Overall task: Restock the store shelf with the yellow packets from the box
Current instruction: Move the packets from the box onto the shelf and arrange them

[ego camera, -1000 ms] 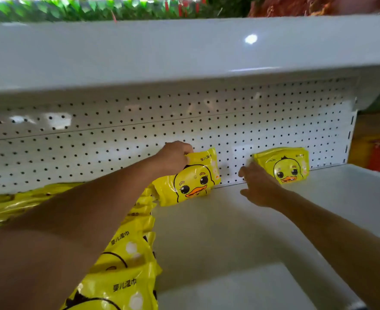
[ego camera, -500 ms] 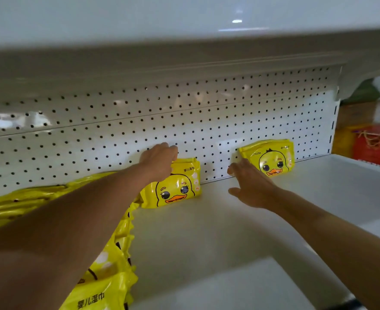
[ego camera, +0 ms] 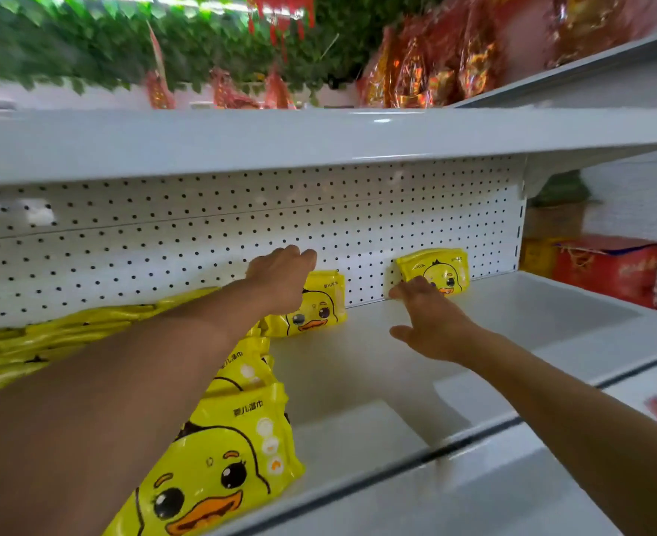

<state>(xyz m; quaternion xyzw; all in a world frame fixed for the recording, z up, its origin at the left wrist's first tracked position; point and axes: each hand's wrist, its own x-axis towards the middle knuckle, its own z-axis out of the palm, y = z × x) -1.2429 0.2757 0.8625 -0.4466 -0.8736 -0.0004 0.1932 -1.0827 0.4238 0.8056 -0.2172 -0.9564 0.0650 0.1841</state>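
Observation:
A yellow duck-print packet (ego camera: 321,309) stands upright against the pegboard at the back of the white shelf (ego camera: 493,342). My left hand (ego camera: 278,280) is closed over its top left corner. A second yellow packet (ego camera: 441,266) stands further right against the pegboard. My right hand (ego camera: 429,324) lies open just in front of it, fingers spread, fingertips at its lower left edge and nothing in the hand. A row of several more yellow packets (ego camera: 222,462) runs from the front edge back under my left forearm. The box is not in view.
More yellow packets (ego camera: 48,334) lie heaped at far left along the pegboard (ego camera: 203,234). The upper shelf (ego camera: 319,137) overhangs closely. Red boxes (ego camera: 605,266) sit beyond the shelf's right end. Bare shelf surface lies right of the second packet.
The view has tilted upward. My left hand has kept hold of the packet, which now stands straighter against the pegboard. My right hand has edged closer to the right packet.

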